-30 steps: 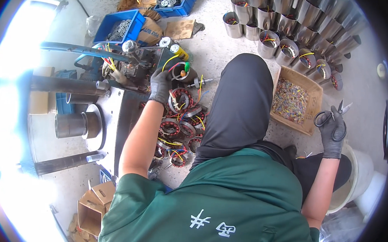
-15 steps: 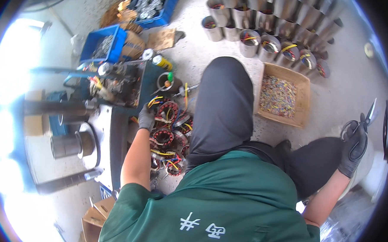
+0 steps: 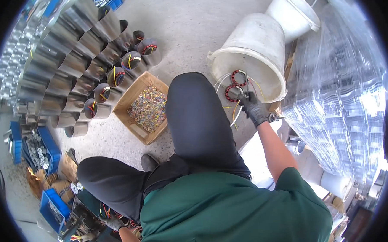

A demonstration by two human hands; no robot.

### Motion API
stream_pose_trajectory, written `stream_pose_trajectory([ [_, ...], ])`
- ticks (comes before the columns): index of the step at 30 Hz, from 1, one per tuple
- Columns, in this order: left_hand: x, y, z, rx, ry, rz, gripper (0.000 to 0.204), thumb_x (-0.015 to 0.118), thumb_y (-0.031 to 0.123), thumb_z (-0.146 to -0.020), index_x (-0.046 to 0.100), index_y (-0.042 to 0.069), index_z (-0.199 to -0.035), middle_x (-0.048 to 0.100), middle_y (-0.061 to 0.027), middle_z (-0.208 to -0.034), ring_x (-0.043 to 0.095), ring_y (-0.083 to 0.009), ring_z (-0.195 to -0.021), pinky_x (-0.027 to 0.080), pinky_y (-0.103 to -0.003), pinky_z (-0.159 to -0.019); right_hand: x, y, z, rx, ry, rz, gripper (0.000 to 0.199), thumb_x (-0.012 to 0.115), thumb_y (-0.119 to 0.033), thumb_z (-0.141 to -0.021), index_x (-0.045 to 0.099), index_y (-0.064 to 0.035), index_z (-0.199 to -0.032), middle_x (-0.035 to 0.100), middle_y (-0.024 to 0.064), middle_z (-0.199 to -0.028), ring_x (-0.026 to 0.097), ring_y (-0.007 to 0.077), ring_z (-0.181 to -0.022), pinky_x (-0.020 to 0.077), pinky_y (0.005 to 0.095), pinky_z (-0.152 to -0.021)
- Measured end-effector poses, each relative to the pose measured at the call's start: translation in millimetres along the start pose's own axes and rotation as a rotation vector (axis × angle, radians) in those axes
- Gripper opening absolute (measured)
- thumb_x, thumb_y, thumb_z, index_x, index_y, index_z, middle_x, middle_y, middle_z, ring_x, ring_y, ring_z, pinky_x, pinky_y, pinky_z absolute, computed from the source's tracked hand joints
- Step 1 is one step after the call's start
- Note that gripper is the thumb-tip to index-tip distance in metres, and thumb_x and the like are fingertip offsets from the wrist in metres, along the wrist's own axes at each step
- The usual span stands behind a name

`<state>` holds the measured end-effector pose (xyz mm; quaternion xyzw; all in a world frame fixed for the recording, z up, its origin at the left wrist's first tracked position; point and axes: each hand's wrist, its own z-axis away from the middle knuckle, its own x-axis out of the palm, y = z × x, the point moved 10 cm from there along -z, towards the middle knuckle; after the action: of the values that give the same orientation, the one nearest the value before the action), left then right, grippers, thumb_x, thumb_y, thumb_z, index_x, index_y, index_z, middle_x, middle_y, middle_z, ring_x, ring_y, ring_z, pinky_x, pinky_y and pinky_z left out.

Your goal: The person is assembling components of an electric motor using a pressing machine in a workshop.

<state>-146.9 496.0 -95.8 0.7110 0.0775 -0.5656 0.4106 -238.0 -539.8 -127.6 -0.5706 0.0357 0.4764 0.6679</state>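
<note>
My right hand (image 3: 252,107), in a dark glove, reaches into the mouth of a white bucket (image 3: 249,50) lying on its side. Its fingers pinch the lower of two red wound coil rings (image 3: 232,93) with yellow and white leads; the second ring (image 3: 239,75) lies just above. A metal tool tip (image 3: 275,118) sticks out by the wrist. My left hand (image 3: 113,223), also gloved, is low at the bottom edge beside more wired coils (image 3: 105,211) on a dark machine (image 3: 80,226). Its grip is hidden by my leg.
An open cardboard box of coloured wire clippings (image 3: 148,108) sits left of my knee. Rows of shiny metal cylinders (image 3: 75,72), some with coils inside, fill the upper left. Blue crates (image 3: 50,147) stand lower left. A plastic-wrapped stack (image 3: 342,106) and another white bucket (image 3: 294,15) are at right.
My head has turned to the right, so the bucket is in view now. My right hand has gone from hanging out at the side with scissors into the bucket's mouth. My left hand stays by the machine.
</note>
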Motion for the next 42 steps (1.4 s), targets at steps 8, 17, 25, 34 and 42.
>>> stream_pose_trajectory([
  [8,-28.4,105.4,-14.2,0.296,0.174,-0.395,0.071,0.076,0.013,-0.085,0.049,0.02,-0.151,0.055,-0.0193,-0.143,0.05,-0.0421,-0.132,0.043,-0.054,-0.111,88.5,155.7,-30.5,-0.07,0.023,0.287,0.037,0.065,-0.013,-0.087,0.06,-0.0093,-0.123,0.073,0.0216,-0.092,0.071,0.0422,-0.091,0.0562,0.0487,-0.078],
  [17,-16.3,220.8,-99.7,0.264,-0.059,0.714,0.049,0.067,0.011,-0.101,0.051,-0.003,-0.145,0.058,-0.0146,-0.145,0.056,-0.0267,-0.129,0.045,-0.041,-0.11,176.1,73.3,-22.8,0.044,-0.265,-0.558,0.062,0.081,0.001,-0.077,0.045,-0.007,-0.127,0.063,0.0123,-0.127,0.066,0.0194,-0.08,0.0573,0.0355,-0.064],
  [25,2.2,432.2,-76.8,0.46,-0.2,0.973,0.047,0.06,0.014,-0.102,0.053,0.001,-0.146,0.058,-0.0165,-0.143,0.059,-0.0257,-0.126,0.044,-0.039,-0.111,151.5,0.1,2.6,0.071,-0.235,-0.397,0.037,0.078,-0.015,-0.089,0.055,-0.0032,-0.115,0.065,0.0084,-0.084,0.066,0.0204,-0.071,0.0529,0.0398,-0.06],
  [34,95.0,527.2,62.7,0.48,-0.656,1.26,0.045,0.066,0.022,-0.101,0.057,0.006,-0.142,0.066,-0.009,-0.127,0.064,-0.0166,-0.106,0.05,-0.029,-0.09,-39.0,-116.4,49.2,-0.229,0.006,-0.62,0.032,0.074,-0.014,-0.09,0.057,-0.0057,-0.115,0.057,0.003,-0.077,0.053,0.012,-0.062,0.044,0.0264,-0.055],
  [42,136.9,538.4,130.2,0.503,-0.86,0.936,0.03,0.065,0.025,-0.1,0.067,0.012,-0.127,0.071,-0.0034,-0.112,0.065,-0.012,-0.086,0.051,-0.026,-0.073,-73.1,-348.1,71.9,-0.665,-0.105,-0.744,0.036,0.069,-0.014,-0.09,0.052,-0.0007,-0.118,0.06,0.0046,-0.072,0.051,0.0113,-0.052,0.0397,0.0241,-0.048],
])
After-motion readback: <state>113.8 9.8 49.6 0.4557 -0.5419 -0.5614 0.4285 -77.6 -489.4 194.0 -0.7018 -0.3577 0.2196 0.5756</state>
